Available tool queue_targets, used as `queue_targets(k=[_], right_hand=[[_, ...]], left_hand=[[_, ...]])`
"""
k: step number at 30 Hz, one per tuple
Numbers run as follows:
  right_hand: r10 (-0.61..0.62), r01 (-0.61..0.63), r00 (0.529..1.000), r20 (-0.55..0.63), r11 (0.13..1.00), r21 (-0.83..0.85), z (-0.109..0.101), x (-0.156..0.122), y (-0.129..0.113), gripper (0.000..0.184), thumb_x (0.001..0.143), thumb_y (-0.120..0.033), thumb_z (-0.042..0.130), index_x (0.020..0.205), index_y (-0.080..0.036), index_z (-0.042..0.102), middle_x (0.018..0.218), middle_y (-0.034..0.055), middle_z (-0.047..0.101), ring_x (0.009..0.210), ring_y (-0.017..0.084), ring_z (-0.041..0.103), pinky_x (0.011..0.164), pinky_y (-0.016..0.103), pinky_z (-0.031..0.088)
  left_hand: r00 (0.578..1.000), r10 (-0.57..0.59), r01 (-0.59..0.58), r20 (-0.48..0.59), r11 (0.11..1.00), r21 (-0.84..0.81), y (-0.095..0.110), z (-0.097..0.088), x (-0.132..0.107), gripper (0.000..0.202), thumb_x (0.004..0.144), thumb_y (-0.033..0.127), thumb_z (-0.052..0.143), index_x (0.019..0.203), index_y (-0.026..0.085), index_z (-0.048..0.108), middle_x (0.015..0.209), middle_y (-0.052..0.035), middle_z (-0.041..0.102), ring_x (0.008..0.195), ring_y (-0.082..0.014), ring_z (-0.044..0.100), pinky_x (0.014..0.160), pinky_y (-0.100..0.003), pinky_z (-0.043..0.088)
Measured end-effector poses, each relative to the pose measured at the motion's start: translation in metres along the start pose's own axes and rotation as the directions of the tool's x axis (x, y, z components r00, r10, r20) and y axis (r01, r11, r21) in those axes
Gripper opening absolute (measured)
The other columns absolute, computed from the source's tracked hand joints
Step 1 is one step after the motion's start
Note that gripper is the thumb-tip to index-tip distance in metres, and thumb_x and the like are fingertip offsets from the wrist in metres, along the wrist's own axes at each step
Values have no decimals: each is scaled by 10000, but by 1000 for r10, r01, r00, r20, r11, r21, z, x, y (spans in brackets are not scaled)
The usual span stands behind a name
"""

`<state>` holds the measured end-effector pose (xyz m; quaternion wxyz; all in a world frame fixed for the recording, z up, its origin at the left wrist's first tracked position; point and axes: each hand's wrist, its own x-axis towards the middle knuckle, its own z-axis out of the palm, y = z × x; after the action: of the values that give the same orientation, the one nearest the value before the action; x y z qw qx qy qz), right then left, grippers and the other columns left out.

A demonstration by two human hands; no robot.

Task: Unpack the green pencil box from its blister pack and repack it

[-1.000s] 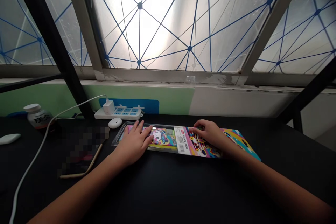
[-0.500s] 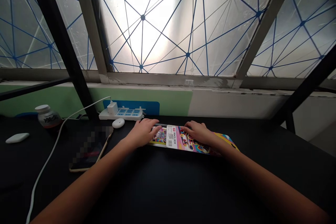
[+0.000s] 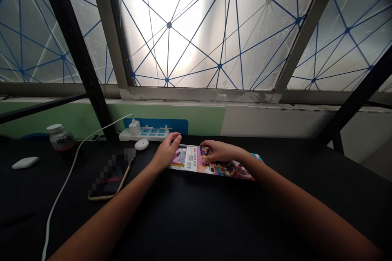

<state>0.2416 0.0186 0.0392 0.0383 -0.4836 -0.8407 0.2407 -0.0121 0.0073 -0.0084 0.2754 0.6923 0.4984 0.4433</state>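
A flat, brightly printed pencil box (image 3: 221,169) lies lengthwise on the black table, with a white label reading "PENCIL BOX" around its left part. My left hand (image 3: 165,151) is against the box's left end, its fingers stretched out and lying apart from the thumb. Across the top, right of the label, my right hand (image 3: 223,151) arches with bent fingers at the far edge and the thumb on the printed face, gripping the box. My right wrist and forearm cover part of its right end.
Behind stands a white power strip (image 3: 153,132) with a plugged-in charger; its white cable (image 3: 63,189) runs down the left. A round white case (image 3: 141,144), a phone (image 3: 107,179) with a blurred screen, a jar (image 3: 61,138) and a white oval object (image 3: 25,162) are also left.
The pencil box has slid a little to the left. My right hand has moved left and bent its fingers around it; my left hand has turned more upright at the left end. The view shifted slightly.
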Motion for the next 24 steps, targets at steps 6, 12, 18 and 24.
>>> queue_targets(k=[6, 12, 18, 24], right_hand=[[-26, 13, 995, -99, 992, -128, 26, 38, -51, 701, 794, -714, 640, 1265, -197, 605, 1264, 167, 660, 1134, 361, 617, 963, 470, 429], [-62, 15, 975, -214, 977, -215, 31, 25, -41, 746, 857, -697, 565, 1383, -169, 521, 1370, 201, 585, 1235, 379, 551, 1043, 525, 334], [21, -78, 960, -280, 978, -195, 13, -27, 18, 553, 893, -658, 537, 1172, -194, 652, 1177, 125, 715, 1014, 283, 684, 823, 358, 500], [-11, -142, 879, -476, 949, -283, -1, -48, 18, 424, 795, -587, 718, 948, -207, 610, 990, 98, 687, 891, 283, 644, 716, 353, 477]], left_hand=[[999, 11, -13, 40, 999, 44, -3, -2, 3, 484, 996, 549, 391, 1291, 198, 547, 1320, -108, 648, 1244, -263, 596, 1041, -371, 458], [987, 22, -61, 157, 967, 248, 3, -2, -3, 486, 993, 480, 362, 1330, 178, 540, 1388, -132, 603, 1308, -283, 537, 1071, -417, 425], [971, 76, -183, 226, 843, 506, 12, 4, -18, 549, 902, 521, 552, 1347, 199, 569, 1378, -168, 589, 1308, -416, 458, 1060, -629, 318], [940, 299, -329, 166, 655, 680, 37, -8, -16, 561, 818, 563, 734, 1206, 176, 614, 1146, -130, 623, 1133, -351, 514, 1044, -525, 342]])
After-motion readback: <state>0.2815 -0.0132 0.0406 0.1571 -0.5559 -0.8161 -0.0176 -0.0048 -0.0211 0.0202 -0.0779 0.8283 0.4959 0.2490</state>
